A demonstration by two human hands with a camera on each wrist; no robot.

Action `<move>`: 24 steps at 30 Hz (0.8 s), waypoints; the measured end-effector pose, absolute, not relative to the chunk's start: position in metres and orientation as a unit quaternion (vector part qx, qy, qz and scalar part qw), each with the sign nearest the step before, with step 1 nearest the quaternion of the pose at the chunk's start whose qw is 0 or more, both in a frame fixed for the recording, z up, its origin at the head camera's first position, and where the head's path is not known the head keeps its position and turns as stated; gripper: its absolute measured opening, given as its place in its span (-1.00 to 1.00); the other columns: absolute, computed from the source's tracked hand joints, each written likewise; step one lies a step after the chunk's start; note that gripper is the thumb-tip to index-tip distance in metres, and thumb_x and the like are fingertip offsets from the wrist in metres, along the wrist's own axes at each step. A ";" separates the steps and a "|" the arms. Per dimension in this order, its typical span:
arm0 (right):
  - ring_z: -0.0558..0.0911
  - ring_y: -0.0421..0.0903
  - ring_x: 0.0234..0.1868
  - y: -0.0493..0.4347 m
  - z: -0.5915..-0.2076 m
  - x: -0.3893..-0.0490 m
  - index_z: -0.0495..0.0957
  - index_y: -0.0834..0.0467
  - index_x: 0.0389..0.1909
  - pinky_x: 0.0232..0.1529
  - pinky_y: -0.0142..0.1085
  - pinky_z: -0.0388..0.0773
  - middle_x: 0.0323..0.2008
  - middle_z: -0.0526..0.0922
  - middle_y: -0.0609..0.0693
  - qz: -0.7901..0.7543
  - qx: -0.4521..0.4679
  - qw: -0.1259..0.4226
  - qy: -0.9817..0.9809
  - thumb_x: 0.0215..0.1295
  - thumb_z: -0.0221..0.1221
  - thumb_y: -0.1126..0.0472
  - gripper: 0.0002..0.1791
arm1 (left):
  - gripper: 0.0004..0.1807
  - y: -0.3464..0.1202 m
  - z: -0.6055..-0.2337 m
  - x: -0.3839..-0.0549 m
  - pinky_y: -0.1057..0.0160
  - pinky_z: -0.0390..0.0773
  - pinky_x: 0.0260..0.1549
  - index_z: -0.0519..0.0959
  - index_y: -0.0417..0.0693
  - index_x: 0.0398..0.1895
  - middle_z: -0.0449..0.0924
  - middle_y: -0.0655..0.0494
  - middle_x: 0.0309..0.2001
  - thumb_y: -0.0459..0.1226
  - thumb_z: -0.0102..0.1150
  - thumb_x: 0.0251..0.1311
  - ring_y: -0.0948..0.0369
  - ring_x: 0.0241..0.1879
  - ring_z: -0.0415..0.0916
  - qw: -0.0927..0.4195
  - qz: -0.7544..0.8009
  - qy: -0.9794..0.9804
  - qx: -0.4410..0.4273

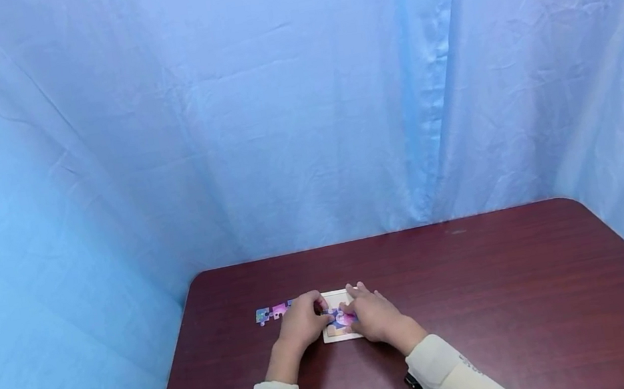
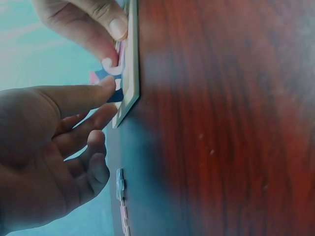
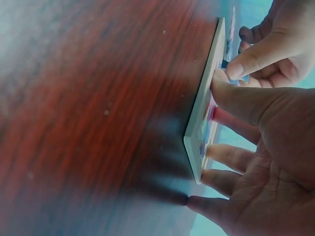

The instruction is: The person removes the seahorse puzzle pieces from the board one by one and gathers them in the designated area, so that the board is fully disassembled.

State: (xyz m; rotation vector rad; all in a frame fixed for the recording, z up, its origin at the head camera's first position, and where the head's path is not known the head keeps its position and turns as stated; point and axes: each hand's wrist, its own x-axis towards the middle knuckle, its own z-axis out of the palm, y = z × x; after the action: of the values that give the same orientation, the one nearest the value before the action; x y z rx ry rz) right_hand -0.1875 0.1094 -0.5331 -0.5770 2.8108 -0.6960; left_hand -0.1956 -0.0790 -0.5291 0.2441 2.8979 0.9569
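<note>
A puzzle tray [image 1: 336,338] with a pale rim lies on the table between both hands, with pink, blue and tan pieces in it. Between thumb and fingers, my left hand [image 1: 300,320] pinches a dark blue puzzle piece [image 2: 117,96], held tilted at the tray's left part. Spread over the right part of the tray is my right hand [image 1: 375,314]. In the right wrist view its fingers [image 3: 229,156] are fairly straight and touch the tray and the pieces, with the thumb on the near side. The hands hide much of the picture in the head view.
Loose puzzle pieces [image 1: 278,310] lie in a row left of the tray, partly behind the left hand. The dark red wooden table [image 1: 486,303] stretches far to the right. Blue curtains [image 1: 301,122] hang behind and at both sides.
</note>
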 end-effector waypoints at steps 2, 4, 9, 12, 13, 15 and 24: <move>0.25 0.38 0.62 0.110 -0.533 -0.187 0.68 0.16 0.26 0.51 0.34 0.25 0.55 0.34 0.34 -0.232 -0.197 0.093 0.948 0.33 0.41 0.18 -0.52 | -0.78 -0.080 -0.528 -0.196 0.24 0.44 -0.37 0.59 -0.01 -0.38 0.54 0.16 -0.44 -0.30 0.52 0.19 0.24 -0.44 0.43 0.052 0.330 0.939 0.082; 0.25 0.38 0.62 0.110 -0.532 -0.187 0.68 0.17 0.25 0.51 0.34 0.25 0.55 0.34 0.34 -0.230 -0.198 0.093 0.948 0.33 0.41 0.18 -0.52 | -0.78 -0.082 -0.528 -0.195 0.24 0.44 -0.38 0.58 -0.01 -0.39 0.54 0.15 -0.45 -0.31 0.51 0.19 0.24 -0.45 0.43 0.061 0.340 0.934 0.087; 0.23 0.37 0.63 0.110 -0.532 -0.186 0.66 0.16 0.28 0.52 0.34 0.24 0.57 0.32 0.33 -0.231 -0.198 0.097 0.948 0.35 0.40 0.16 -0.51 | -0.77 -0.084 -0.529 -0.195 0.26 0.42 -0.41 0.56 0.00 -0.39 0.52 0.14 -0.45 -0.31 0.50 0.21 0.24 -0.47 0.41 0.068 0.351 0.929 0.092; 0.22 0.38 0.63 0.109 -0.531 -0.186 0.66 0.17 0.28 0.52 0.35 0.23 0.57 0.32 0.33 -0.233 -0.198 0.099 0.947 0.35 0.40 0.16 -0.50 | -0.76 -0.086 -0.530 -0.195 0.27 0.40 -0.43 0.55 0.00 -0.41 0.51 0.14 -0.47 -0.31 0.50 0.22 0.24 -0.49 0.39 0.065 0.354 0.928 0.093; 0.22 0.38 0.63 0.109 -0.531 -0.186 0.66 0.17 0.28 0.53 0.35 0.22 0.57 0.32 0.33 -0.235 -0.198 0.099 0.946 0.34 0.40 0.16 -0.50 | -0.76 -0.086 -0.530 -0.194 0.27 0.40 -0.43 0.55 0.01 -0.42 0.51 0.14 -0.48 -0.31 0.50 0.22 0.25 -0.49 0.39 0.065 0.356 0.927 0.094; 0.21 0.38 0.63 0.109 -0.530 -0.186 0.66 0.18 0.28 0.53 0.35 0.22 0.57 0.32 0.34 -0.238 -0.196 0.101 0.946 0.34 0.40 0.17 -0.50 | -0.76 -0.087 -0.530 -0.194 0.27 0.39 -0.45 0.54 0.02 -0.42 0.51 0.14 -0.49 -0.30 0.48 0.24 0.25 -0.51 0.38 0.069 0.361 0.926 0.092; 0.19 0.37 0.65 0.110 -0.532 -0.187 0.63 0.18 0.31 0.55 0.33 0.19 0.59 0.29 0.31 -0.236 -0.192 0.106 0.947 0.37 0.38 0.15 -0.49 | -0.82 -0.092 -0.526 -0.192 0.22 0.45 -0.34 0.55 0.03 -0.30 0.58 0.14 -0.40 -0.25 0.43 0.32 0.24 -0.42 0.44 0.056 0.383 0.920 0.069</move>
State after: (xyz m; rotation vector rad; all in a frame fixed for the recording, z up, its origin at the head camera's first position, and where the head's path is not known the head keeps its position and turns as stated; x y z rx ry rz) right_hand -0.1872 0.1101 -0.5324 -0.5666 2.7888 -0.6965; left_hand -0.1916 -0.0920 -0.5263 0.2081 2.7906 1.1617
